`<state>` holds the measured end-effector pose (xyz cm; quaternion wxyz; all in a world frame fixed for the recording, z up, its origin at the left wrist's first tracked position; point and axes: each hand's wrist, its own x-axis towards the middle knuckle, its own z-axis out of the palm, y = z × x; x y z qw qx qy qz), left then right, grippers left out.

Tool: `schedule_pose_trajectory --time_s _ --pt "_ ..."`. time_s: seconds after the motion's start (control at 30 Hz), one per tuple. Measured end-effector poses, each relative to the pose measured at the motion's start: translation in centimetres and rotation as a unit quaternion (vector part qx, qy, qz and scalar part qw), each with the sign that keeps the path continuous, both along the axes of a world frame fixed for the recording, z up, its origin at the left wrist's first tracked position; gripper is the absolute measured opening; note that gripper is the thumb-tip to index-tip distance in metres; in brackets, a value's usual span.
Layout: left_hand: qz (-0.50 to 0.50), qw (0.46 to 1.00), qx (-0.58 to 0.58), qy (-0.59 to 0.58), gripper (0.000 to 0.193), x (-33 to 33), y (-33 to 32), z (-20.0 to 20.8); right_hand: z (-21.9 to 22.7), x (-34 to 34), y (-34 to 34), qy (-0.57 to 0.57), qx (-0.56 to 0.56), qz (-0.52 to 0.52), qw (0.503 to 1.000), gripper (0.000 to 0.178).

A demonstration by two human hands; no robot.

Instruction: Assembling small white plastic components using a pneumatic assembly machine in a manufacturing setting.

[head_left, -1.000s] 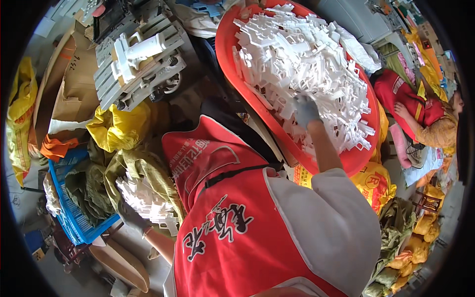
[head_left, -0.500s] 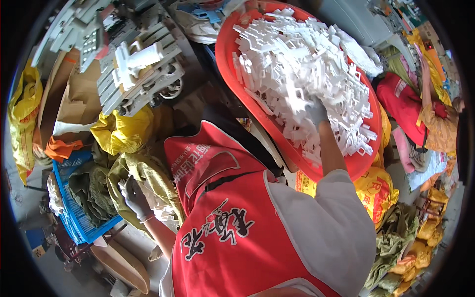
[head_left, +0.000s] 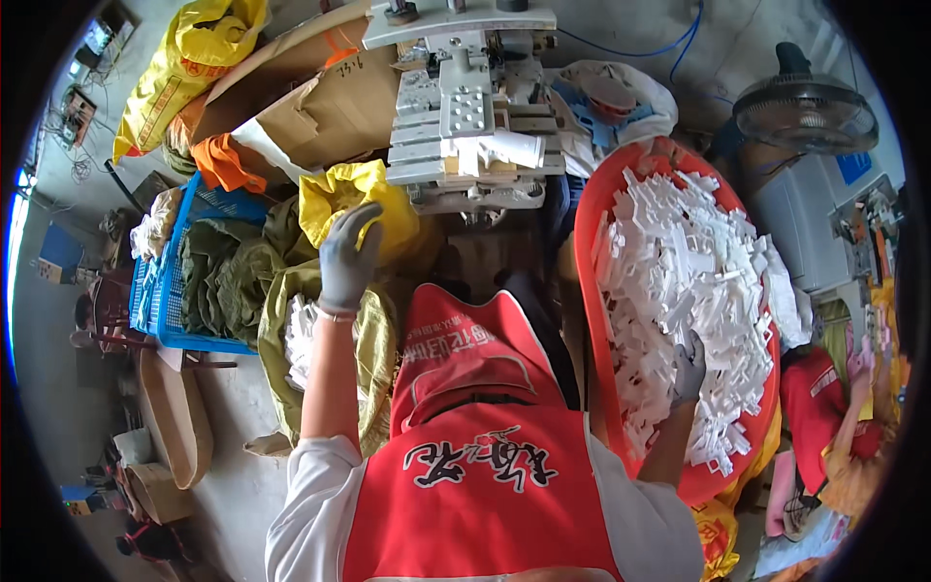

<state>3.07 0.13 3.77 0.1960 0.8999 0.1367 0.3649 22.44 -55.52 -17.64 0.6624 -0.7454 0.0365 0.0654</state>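
Head view: two hands in grey gloves are seen, one left hand (head_left: 349, 262) and one right hand (head_left: 690, 369). The left hand is held up with its fingers loosely spread, in front of one yellow bag (head_left: 335, 194); whether the bag is touched cannot be told. The right hand is laid on the white plastic pieces (head_left: 669, 281), fingers bent — whether one is gripped cannot be told. Those pieces are piled in one big red tub (head_left: 588, 242), far too many to be counted. More white bits (head_left: 301, 339) are held in one green sack (head_left: 376, 339), and they cannot be counted either. One white part (head_left: 509, 148) is set on one grey machine (head_left: 465, 97) up ahead.

Most of the tub's rim can be seen, and its near left side is crossed by the right arm (head_left: 667, 451). The sack's mouth is spread wide, and it is crossed by the left arm (head_left: 330, 388). Between the red apron (head_left: 475, 514) and the tub, little room is left. More room is seen on the left — grey floor (head_left: 233, 417) is shown between the sack and one long brown tray (head_left: 176, 417).
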Motion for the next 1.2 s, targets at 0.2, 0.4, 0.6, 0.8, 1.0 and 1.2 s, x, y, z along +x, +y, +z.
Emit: schedule_pose_trajectory --time_s 0.2,0.4,0.6,0.8,1.0,1.2 --pt "-0.116 0.991 0.069 -0.018 0.033 8.7 0.5 4.3 5.3 -2.2 6.7 -0.004 0.098 0.019 0.995 0.042" --pt "-0.168 0.974 -0.122 0.093 0.031 12.6 1.3 4.9 8.0 -2.2 10.9 0.034 0.250 0.005 0.968 0.036" --pt "-0.135 0.990 -0.046 -0.004 0.030 9.8 2.2 4.2 14.8 2.8 18.7 -0.038 0.253 0.170 0.952 0.037" --pt "-0.015 0.987 -0.146 -0.066 0.027 0.9 3.2 0.1 21.7 6.0 31.8 -0.353 0.008 0.312 0.882 0.043" --pt "0.151 0.969 -0.193 -0.039 0.023 -11.9 4.0 -5.2 25.1 7.2 36.4 -0.451 -0.236 0.416 0.754 0.040" --pt "0.230 0.954 -0.192 -0.002 0.022 -16.6 3.5 -8.7 25.7 6.3 35.1 -0.455 -0.282 0.422 0.731 0.048"
